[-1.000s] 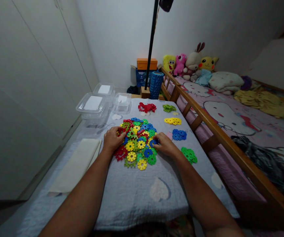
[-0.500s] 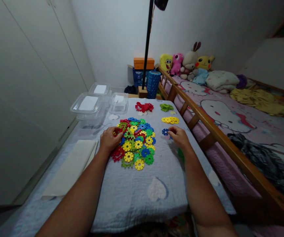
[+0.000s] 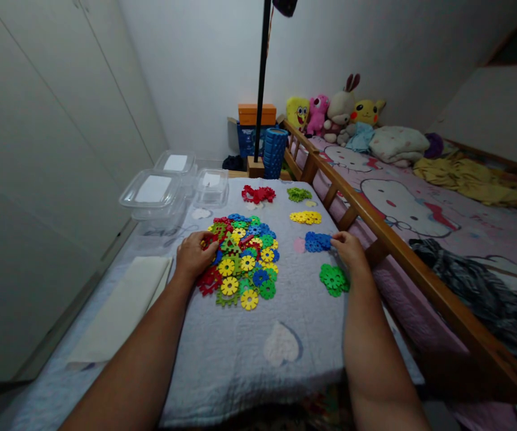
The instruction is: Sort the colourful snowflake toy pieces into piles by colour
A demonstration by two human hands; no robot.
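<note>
Cloth-covered counter [image 3: 222,359], pale heart print [image 3: 281,344] nearest edge, centre. Folded off-white sheet [image 3: 118,311] lies to L, outside L forearm. Green pile [image 3: 333,279] on R, just beside R wrist, nearer than R hand. Mixed pile [image 3: 247,262] (flat plastic pcs: notched discs + other shapes, red/yellow/blue/green/olive) sits btwn hands, up against L hand and well apart from R. L hand [image 3: 193,254] on pile's L edge, fingers curled over red pcs; grip or mere rest, can't tell. R hand [image 3: 350,248] w/ thumb + fingertips drawn close at R edge of blue pile [image 3: 316,242], touching it; whether a pc is pinched, can't tell. Hands well apart from each other. Yellow pile [image 3: 305,217] just beyond blue, past R fingertips. Clear lidded tubs [image 3: 153,209] beyond L hand, far L, white labels on lids. Red pile [image 3: 258,194] beyond mixed pile; lime pile [image 3: 299,194] to its R, past yellow. Behind counter: black pole [image 3: 262,90] on wood block, blue roller [image 3: 275,152] beside it. Plush toys [image 3: 318,114] farther R, on bed.
</note>
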